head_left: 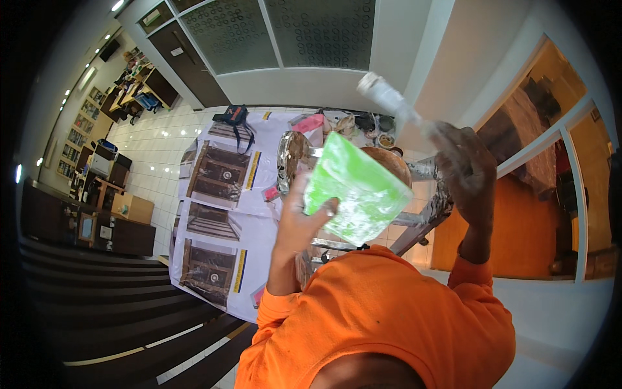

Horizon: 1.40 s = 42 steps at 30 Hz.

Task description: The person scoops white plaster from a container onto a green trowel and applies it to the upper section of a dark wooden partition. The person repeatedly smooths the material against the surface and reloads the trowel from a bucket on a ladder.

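My left hand (302, 223) grips a bright green, square-sided plastic piece (358, 194) smeared with white, with its thumb lying across the near face. I cannot tell whether it is a shallow tub or a flat sheet. My right hand (465, 165), raised at the right, is closed round a long white-coated tool (395, 104). The tool points up and left towards the wall; motion blur hides whether it is a brush or a small roller. Beneath the green piece are a round brown stool-like top (391, 162) and metal ladder or frame parts (421, 217).
A printed plastic sheet (230, 211) covers the tiled floor at the left, with a dark bag (235, 120) on it. Pots and cloths (363, 124) lie along the far wall. A glazed opening (538, 168) stands at the right, dark slats (97, 311) at the lower left.
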Motion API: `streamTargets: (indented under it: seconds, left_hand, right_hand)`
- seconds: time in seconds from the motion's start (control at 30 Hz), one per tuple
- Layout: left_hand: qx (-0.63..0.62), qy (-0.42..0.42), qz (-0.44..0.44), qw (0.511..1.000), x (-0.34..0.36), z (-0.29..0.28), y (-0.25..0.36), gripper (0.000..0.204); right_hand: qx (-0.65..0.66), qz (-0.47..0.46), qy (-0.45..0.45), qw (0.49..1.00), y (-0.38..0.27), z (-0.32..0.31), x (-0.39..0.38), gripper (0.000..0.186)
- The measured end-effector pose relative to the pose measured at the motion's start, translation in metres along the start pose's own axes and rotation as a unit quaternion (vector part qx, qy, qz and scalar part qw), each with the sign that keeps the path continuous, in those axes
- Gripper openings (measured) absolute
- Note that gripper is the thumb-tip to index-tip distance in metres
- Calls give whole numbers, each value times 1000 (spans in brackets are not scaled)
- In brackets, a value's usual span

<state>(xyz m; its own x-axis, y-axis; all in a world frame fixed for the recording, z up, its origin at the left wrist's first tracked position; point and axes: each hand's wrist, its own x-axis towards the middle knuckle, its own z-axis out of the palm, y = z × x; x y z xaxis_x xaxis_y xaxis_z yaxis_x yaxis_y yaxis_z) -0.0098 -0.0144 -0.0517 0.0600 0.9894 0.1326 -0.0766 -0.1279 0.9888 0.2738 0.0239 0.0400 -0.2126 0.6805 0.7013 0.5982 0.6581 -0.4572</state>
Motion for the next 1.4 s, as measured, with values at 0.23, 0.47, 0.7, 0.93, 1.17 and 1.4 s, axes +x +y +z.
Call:
streamTargets:
  seconds: [0.23,0.47,0.7,0.93,1.17,1.4]
  left_hand:
    - [-279,120,-82,949,-27,-47,-58,49]
    - [-327,110,-206,916,-5,-42,-78,58]
    - [-184,5,-279,942,8,-35,-88,31]
    - [-122,-24,-309,943,38,-6,-113,23]
    - [-222,-120,-295,922,38,-7,-103,43]
    - [-261,-175,-268,911,40,-17,-118,41]
  right_hand:
    - [38,249,-154,955,6,-14,-30,35]
    - [-173,124,-386,898,10,4,-5,33]
    - [-172,-58,-368,912,33,40,9,22]
    - [-78,-144,-385,908,48,77,30,10]
    - [-195,-48,-509,837,4,98,64,20]
    - [-169,-112,-491,847,7,99,36,17]
